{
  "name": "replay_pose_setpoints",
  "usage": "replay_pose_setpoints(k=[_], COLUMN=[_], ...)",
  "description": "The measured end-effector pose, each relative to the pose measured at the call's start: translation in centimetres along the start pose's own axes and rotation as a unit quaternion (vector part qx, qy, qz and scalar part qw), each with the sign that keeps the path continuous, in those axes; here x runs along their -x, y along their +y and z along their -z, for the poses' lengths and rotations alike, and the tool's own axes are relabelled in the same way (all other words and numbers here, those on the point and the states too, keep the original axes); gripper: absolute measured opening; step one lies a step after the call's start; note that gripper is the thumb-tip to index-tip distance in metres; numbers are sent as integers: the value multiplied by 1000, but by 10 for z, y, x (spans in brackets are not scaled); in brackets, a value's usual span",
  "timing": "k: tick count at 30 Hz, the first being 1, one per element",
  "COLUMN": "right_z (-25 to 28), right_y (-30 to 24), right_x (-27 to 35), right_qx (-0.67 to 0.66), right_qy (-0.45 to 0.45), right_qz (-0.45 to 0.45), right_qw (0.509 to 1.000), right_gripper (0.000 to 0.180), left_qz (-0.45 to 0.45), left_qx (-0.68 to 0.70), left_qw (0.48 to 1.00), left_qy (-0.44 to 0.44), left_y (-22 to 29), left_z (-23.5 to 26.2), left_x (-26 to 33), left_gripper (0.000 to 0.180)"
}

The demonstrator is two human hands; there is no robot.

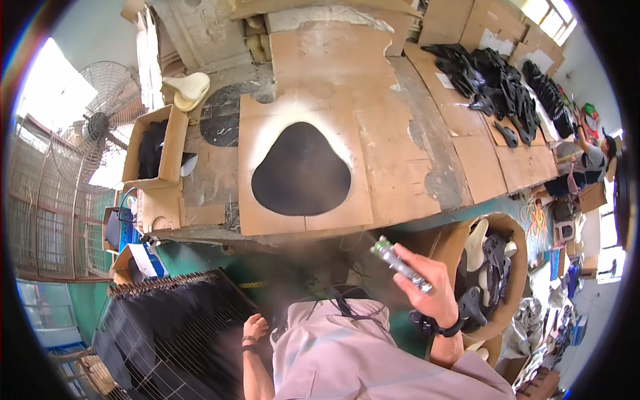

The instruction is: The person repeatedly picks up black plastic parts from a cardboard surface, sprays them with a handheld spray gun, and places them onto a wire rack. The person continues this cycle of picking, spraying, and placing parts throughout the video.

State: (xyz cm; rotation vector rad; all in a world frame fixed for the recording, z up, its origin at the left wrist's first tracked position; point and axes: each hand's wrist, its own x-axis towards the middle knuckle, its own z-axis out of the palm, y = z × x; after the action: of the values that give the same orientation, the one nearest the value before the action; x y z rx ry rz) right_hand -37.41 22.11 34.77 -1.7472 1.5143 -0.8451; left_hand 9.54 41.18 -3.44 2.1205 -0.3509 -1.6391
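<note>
My right hand (432, 285) is wrapped round a small metal spray gun (402, 268) with a green front end, held just off the worktable's near edge. The gun's tip points up and left. On a cardboard sheet (370, 133) lies a flat black saddle-shaped piece (301, 170), with whitish overspray round its upper edges. A hazy mist hangs between the gun and the table edge. Low at my side, my left hand (255, 327) is curled into a loose fist, and nothing shows in it. It is nearest to a wire rack (167, 333) draped with black sheet pieces.
At the table's left stand a cardboard box (175, 143) of black pieces and a cream saddle (189, 90). Black saddle parts (497, 87) pile up at the far right. A large carton (513, 293) of saddles stands right of my hand. Another person (593, 163) works at far right.
</note>
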Motion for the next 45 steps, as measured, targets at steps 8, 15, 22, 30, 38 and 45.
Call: replay_pose_setpoints(k=[8, 15, 22, 30, 38, 45], right_z=[-36, -48, -35, -74, -71, -49], right_y=[-18, -34, -40, -47, -34, -30], right_x=[-15, -4, 3, -21, -46, -18], right_qx=[-1, 32, 51, -34, 32, 103], right_qy=[84, -61, 90, -13, 106, 78], right_qz=[-21, -31, -110, -17, -5, -64], right_qw=[996, 997, 989, 999, 994, 990], right_gripper=[53, 57, 49, 54, 56, 55], left_qz=[-18, 70, 37, 74, 64, 36], left_qx=[-59, 109, 21, 14, 37, 24], left_qw=[997, 991, 999, 997, 997, 999], left_qy=[-40, 22, 2, -2, -5, -22], left_y=[-58, 14, 53, 39, 22, 22], left_z=[43, 39, 34, 39, 40, 37], left_x=[-68, -91, -93, -96, -107, -113], left_gripper=[32, 31, 38, 37, 35, 39])
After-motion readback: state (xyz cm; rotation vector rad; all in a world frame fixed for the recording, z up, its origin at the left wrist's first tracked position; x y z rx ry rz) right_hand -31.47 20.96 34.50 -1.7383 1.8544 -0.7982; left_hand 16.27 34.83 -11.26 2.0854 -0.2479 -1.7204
